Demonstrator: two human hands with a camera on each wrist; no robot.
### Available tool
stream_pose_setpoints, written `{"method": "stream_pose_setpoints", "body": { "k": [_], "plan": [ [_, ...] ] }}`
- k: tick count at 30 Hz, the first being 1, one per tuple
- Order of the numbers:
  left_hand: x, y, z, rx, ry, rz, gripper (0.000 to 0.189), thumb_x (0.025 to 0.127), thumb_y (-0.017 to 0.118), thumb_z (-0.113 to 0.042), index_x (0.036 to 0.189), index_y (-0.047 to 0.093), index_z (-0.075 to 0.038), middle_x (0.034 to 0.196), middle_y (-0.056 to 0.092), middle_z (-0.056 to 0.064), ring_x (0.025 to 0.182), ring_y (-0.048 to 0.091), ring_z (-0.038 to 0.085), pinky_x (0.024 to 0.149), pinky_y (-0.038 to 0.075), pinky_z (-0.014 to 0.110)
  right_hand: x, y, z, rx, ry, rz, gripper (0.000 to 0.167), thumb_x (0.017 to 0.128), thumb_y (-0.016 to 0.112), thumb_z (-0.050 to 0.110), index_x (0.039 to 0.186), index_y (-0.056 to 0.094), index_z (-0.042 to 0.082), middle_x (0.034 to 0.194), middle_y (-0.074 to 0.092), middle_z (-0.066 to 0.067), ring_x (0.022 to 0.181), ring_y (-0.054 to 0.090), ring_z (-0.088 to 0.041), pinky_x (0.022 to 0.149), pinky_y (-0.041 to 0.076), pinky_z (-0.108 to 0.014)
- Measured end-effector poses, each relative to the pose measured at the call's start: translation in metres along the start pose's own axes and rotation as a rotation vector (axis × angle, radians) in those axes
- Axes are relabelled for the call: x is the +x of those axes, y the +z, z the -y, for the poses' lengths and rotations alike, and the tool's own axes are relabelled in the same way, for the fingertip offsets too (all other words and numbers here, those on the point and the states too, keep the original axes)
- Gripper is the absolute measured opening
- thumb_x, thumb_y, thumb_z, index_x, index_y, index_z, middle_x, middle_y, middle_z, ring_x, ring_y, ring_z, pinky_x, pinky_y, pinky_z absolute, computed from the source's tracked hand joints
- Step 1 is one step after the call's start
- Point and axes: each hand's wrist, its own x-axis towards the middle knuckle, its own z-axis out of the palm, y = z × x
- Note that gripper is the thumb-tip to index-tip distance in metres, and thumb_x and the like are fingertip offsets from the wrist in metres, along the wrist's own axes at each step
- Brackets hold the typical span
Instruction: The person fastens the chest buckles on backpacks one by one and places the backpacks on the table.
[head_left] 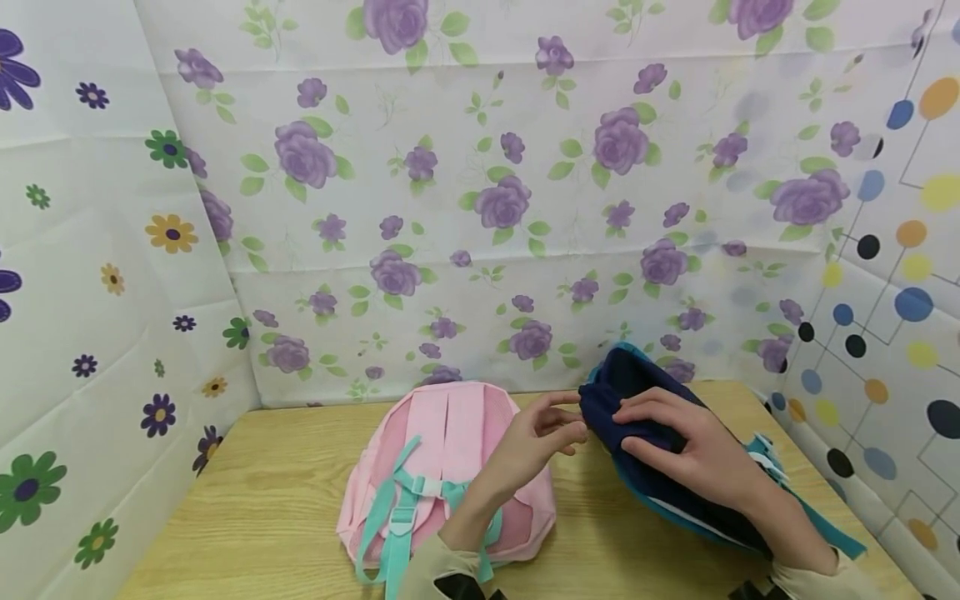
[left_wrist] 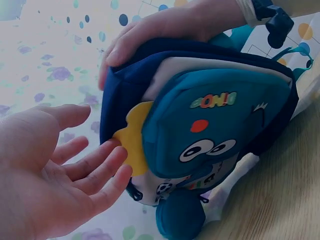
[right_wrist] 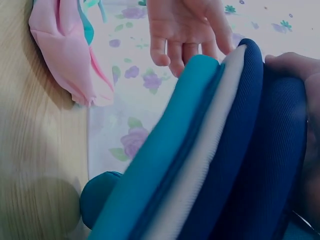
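A navy and teal backpack [head_left: 660, 467] with a cartoon face leans at the table's right side. Its front, with a yellow jagged edge and a small round teal pouch [left_wrist: 181, 214], shows in the left wrist view. My right hand [head_left: 686, 446] holds its navy back panel near the top, thumb and fingers bent against the fabric. Beside the bag's top edge is my left hand [head_left: 536, 446], palm turned toward it and fingers loosely spread. Those fingertips [left_wrist: 117, 155] overlap the yellow edge; whether they touch it I cannot tell.
A pink backpack [head_left: 450, 417] with mint straps lies on the wooden table [head_left: 255, 492], left of the blue one. Teal straps [head_left: 825, 521] trail at the right. Floral cloth [head_left: 450, 167] hangs behind, with patterned cloths at both sides.
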Motion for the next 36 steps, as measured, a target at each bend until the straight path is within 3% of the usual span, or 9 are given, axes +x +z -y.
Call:
{"method": "stream_pose_setpoints", "body": {
  "k": [5, 10, 13, 17, 23, 31, 36],
  "plan": [
    [-0.005, -0.011, 0.001, 0.043, -0.027, 0.021, 0.043, 0.100, 0.062, -0.028, 0.140, 0.052, -0.017, 0.120, 0.068, 0.019, 0.098, 0.068, 0.016, 0.087, 0.056, 0.038, 0.000, 0.008, 0.002, 0.013, -0.030, 0.058, 0.033, 0.088, 0.076, 0.012, 0.115, 0.069, 0.029, 0.121, 0.064, 0.008, 0.118, 0.058, -0.007, 0.096, 0.045, -0.013],
    [-0.012, -0.017, 0.002, 0.105, -0.075, 0.054, 0.046, 0.099, 0.062, -0.033, 0.141, 0.051, -0.016, 0.112, 0.071, 0.008, 0.097, 0.068, 0.023, 0.086, 0.056, 0.042, -0.001, 0.017, 0.000, 0.016, -0.045, 0.121, 0.029, 0.090, 0.075, 0.017, 0.115, 0.068, 0.029, 0.121, 0.063, 0.008, 0.117, 0.058, -0.007, 0.095, 0.048, -0.017],
    [-0.016, -0.020, 0.004, 0.140, -0.098, 0.077, 0.048, 0.099, 0.062, -0.034, 0.141, 0.051, -0.014, 0.109, 0.071, 0.009, 0.097, 0.068, 0.028, 0.084, 0.057, 0.040, -0.004, 0.024, -0.002, 0.011, -0.058, 0.153, 0.027, 0.091, 0.074, 0.020, 0.115, 0.068, 0.030, 0.122, 0.063, 0.008, 0.117, 0.058, -0.007, 0.094, 0.051, -0.021],
    [-0.021, -0.024, 0.008, 0.163, -0.135, 0.093, 0.047, 0.099, 0.062, -0.034, 0.140, 0.052, -0.014, 0.112, 0.070, 0.012, 0.094, 0.069, 0.023, 0.082, 0.057, 0.036, -0.006, 0.034, -0.003, 0.006, -0.089, 0.185, 0.025, 0.093, 0.072, 0.023, 0.117, 0.067, 0.029, 0.123, 0.062, 0.007, 0.117, 0.057, -0.008, 0.092, 0.053, -0.024],
    [-0.026, -0.026, 0.015, 0.196, -0.188, 0.111, 0.044, 0.097, 0.064, -0.034, 0.136, 0.055, -0.016, 0.106, 0.070, 0.005, 0.093, 0.069, 0.025, 0.080, 0.057, 0.038, -0.010, 0.046, -0.005, 0.012, -0.129, 0.217, 0.024, 0.094, 0.070, 0.026, 0.117, 0.067, 0.030, 0.122, 0.061, 0.007, 0.114, 0.058, -0.008, 0.089, 0.054, -0.026],
    [-0.031, -0.024, 0.024, 0.232, -0.221, 0.142, 0.042, 0.097, 0.065, -0.030, 0.136, 0.057, -0.015, 0.101, 0.069, 0.005, 0.084, 0.066, 0.026, 0.069, 0.055, 0.034, -0.017, 0.054, -0.007, 0.050, -0.111, 0.300, 0.022, 0.095, 0.068, 0.033, 0.117, 0.065, 0.032, 0.123, 0.058, 0.008, 0.111, 0.057, -0.006, 0.090, 0.053, -0.025],
    [-0.031, -0.023, 0.029, 0.244, -0.242, 0.163, 0.042, 0.096, 0.065, -0.028, 0.135, 0.057, -0.015, 0.100, 0.069, 0.005, 0.081, 0.066, 0.024, 0.071, 0.055, 0.032, -0.022, 0.058, -0.010, 0.048, -0.067, 0.346, 0.022, 0.094, 0.068, 0.037, 0.115, 0.065, 0.035, 0.123, 0.058, 0.011, 0.110, 0.055, -0.003, 0.091, 0.052, -0.025]
  ]
}}
